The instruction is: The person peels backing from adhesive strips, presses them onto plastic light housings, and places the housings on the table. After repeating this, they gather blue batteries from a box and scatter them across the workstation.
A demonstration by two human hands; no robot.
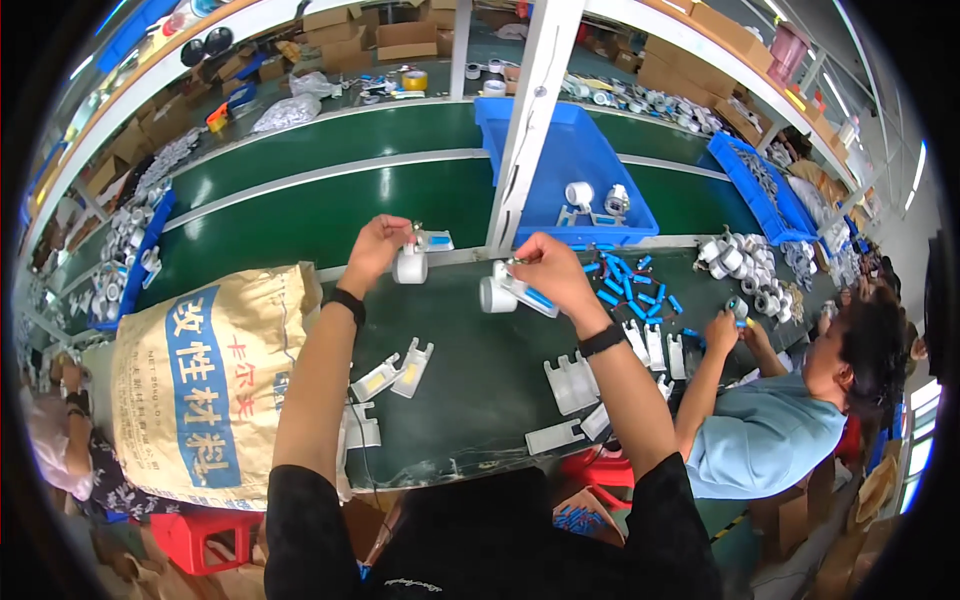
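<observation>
Your left hand (377,247) and right hand (545,268) each pinch a white roller part (409,264), bare green belt (300,215) beyond, post (523,130) between.

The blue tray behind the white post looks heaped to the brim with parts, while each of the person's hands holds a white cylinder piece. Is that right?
Not quite. In the head view the blue tray is nearly empty, with only a few white parts at its front edge. The rest stands: the left hand and the right hand each hold a white cylinder piece.

Factory assembly line

Green conveyor belts (330,215) run past a dark surface (480,370) strewn with small white plastic parts (570,383), blue bins (575,165), stacked cardboard boxes (405,40) and a seated co-worker (790,400).
</observation>
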